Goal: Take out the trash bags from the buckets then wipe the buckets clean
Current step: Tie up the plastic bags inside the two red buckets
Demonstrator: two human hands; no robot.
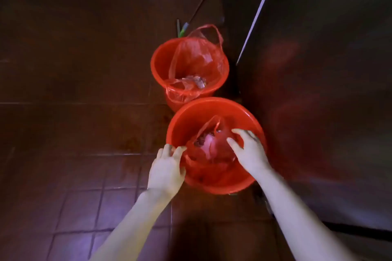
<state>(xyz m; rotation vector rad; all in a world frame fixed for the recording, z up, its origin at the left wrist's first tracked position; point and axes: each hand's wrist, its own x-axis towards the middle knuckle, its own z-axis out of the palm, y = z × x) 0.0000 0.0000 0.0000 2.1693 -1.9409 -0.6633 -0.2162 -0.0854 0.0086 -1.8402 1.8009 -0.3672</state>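
Head view: we judge step one, bag removal, to be in hand, starting with the near bucket [212, 110]. Its trash bag [210, 150] lies slumped inside, near the centre. Our left hand [166, 167] is at the bucket's 9 o'clock, fingers curled at the rim; too blurred to tell if it grips film. Our right hand [248, 150], at 3 o'clock, pinches the bag's side with bent fingers. The far bucket [157, 63], at 12 o'clock, has its liner [197, 59] in place. Next: gather the bag mouth and lift straight up. Wiping not begun.
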